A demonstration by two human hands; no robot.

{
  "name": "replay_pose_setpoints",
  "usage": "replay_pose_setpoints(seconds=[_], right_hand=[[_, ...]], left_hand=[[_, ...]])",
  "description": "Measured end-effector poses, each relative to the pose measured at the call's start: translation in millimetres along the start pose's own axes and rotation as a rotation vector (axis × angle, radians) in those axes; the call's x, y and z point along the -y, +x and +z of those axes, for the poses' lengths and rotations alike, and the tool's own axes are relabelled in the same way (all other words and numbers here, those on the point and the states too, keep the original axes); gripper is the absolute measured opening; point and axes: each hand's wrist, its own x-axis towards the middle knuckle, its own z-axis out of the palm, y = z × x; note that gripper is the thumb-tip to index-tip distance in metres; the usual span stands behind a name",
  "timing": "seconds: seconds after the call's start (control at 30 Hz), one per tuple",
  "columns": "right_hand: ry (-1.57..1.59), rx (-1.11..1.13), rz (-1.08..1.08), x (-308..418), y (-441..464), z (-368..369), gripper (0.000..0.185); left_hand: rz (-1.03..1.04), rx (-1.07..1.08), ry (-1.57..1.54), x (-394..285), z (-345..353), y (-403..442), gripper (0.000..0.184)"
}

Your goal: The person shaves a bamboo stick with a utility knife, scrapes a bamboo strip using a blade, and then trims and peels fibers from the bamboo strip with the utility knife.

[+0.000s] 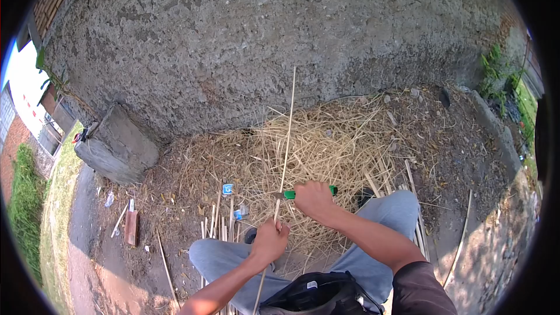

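Left hand on thin strip, right hand gripping green-handled knife, shavings heaped by wall

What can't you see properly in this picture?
All in the head view:
- Long strip: bottom end, cut off by the lower edge.
- Green handle: middle, hidden by the right hand.
- Dark shoes: partly hidden by the legs.
- Blue packet: any writing, too small to read.

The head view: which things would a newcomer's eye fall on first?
Probably the green-handled blade in the right hand, held at a long pale strip that the left hand grips lower down. Next comes the heap of pale shavings at the foot of the rough grey wall.
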Motion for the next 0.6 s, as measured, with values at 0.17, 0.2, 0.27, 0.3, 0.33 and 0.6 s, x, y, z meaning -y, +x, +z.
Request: replay_pose_setpoints(seconds=[0.17,0.2,0.27,0.3,0.33,0.6], right_hand=[[-0.044,-0.132,-0.102,-1,1,12,0.013],[-0.042,-0.128,-0.099,-1,1,12,0.013],[-0.071,-0.121,-0.101,1,3,13,0.013],[-0.071,-0.12,-0.101,1,4,14,0.013],[-0.07,-0.1,-0.093,2,6,15,0.012],[-0.077,-0.087,0.214,-42,41,-1,0.014]], left_hand=[[0.091,-0.065,0.047,12,-2,-9,0.017],[0.088,-0.06,0.049,11,-4,-12,0.017],[0.078,-0.056,0.062,10,-7,-17,0.018],[0.077,-0.054,0.062,12,-7,-18,0.018],[0.085,-0.059,0.072,15,-7,-19,0.018],[0.122,0.02,0.131,27,3,-48,0.018]])
